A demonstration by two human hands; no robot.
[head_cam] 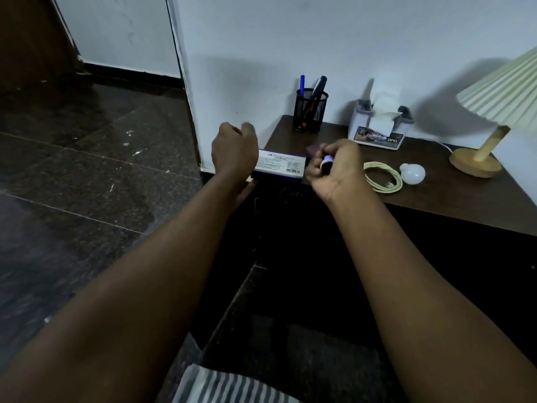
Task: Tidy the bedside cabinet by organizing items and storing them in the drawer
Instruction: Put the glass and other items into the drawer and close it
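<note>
My right hand (334,167) pinches a small purple-tipped tube (326,163): probably light, rigid, slick; grip mid-barrel. At 9 o'clock, my left hand (234,149) is curled; whether it holds anything, cannot tell.

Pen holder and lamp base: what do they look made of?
Pen holder: probably black metal mesh, since the pens show through its grid wall. Lamp base: looks like pale matte wood, a round disc with a stem. The grain is too blurred to confirm.

One wide-angle head camera looks forward and down from close above, the bedside cabinet top (436,205) filling one to three o'clock, dark floor (87,170) at nine o'clock.
</note>
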